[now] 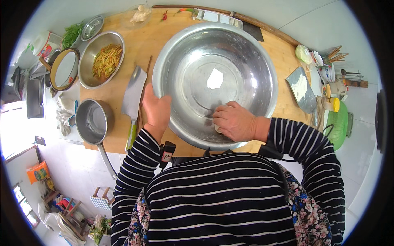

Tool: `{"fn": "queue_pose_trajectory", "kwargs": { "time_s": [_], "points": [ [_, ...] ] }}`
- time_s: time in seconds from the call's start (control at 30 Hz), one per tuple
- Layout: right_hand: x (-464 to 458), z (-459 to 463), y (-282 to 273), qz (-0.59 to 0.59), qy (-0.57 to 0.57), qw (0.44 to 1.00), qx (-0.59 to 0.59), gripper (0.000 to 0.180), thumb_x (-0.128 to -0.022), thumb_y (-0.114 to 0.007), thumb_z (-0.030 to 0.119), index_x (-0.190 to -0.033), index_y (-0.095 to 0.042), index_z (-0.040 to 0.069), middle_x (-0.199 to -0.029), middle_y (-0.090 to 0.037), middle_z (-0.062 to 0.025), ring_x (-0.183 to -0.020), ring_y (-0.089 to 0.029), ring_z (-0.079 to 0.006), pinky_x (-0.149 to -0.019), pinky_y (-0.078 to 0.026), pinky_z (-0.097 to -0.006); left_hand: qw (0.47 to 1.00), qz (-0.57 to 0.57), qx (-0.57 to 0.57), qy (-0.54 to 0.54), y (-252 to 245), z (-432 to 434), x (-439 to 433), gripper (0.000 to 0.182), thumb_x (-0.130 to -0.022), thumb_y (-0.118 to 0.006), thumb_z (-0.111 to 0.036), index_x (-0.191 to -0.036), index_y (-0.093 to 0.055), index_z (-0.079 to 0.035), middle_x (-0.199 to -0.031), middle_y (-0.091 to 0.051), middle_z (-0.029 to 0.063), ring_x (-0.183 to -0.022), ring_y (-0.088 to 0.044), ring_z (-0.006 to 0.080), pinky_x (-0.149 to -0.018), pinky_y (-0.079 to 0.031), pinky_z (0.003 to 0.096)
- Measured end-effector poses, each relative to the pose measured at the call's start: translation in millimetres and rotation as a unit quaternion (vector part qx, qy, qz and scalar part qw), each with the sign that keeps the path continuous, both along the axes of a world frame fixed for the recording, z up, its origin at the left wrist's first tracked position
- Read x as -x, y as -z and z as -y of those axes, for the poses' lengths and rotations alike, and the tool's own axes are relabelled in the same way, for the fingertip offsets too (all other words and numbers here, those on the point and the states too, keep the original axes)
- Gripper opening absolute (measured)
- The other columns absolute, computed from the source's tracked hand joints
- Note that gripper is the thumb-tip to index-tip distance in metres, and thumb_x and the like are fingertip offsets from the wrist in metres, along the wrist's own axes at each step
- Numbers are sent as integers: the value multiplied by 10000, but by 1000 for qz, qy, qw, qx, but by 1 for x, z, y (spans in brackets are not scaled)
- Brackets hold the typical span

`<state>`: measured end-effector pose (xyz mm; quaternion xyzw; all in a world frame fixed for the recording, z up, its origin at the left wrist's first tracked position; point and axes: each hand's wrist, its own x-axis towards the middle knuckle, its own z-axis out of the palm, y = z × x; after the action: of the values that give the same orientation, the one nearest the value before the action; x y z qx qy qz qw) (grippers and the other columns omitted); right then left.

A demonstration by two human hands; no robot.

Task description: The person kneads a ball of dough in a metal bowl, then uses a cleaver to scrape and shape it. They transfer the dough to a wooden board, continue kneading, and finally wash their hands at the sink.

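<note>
A large stainless steel basin [175, 70] stands on a wooden board [135, 40] in front of me. My left hand [157, 107] grips its left rim, with the thumb pointing up along the edge. Inside the basin, low and right of its middle, my right hand [235, 121] is curled over a small pale lump, apparently dough [218, 128]. Most of this lump is hidden under my fingers. Left of my left hand lies a cleaver [134, 89] with a green handle, and a thin dark stick [149, 69] runs beside it.
A steel bowl of shredded vegetables [106, 61] and a saucepan [94, 121] stand on the left. On the right lies a metal scraper with white powder [300, 89]. A grater [217, 17] and a wooden rod [261, 23] line the back edge.
</note>
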<state>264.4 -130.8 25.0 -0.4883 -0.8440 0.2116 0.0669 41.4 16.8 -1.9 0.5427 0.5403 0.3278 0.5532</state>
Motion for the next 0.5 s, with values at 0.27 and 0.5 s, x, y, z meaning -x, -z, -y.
{"fn": "queue_pose_trajectory", "kwargs": {
  "time_s": [0.27,0.5],
  "points": [
    [20,-27,27,-36,46,996,-66,215,-738,-654,168,-920,-621,58,-937,-615,-64,-933,-574,-239,-838,-408,-383,997,59,38,-22,7,-1,-1,409,-707,-524,67,-1113,-568,56,-927,-630,119,-845,-577,176,-775,-484,299],
    [40,-76,50,-55,47,992,-102,304,-742,-680,143,-1024,-618,50,-1005,-624,-80,-938,-590,-240,-811,-417,-363,993,95,62,-22,1,0,-1,471,-700,-503,67,-1167,-557,41,-945,-625,109,-848,-568,172,-791,-484,294]
  ]
}}
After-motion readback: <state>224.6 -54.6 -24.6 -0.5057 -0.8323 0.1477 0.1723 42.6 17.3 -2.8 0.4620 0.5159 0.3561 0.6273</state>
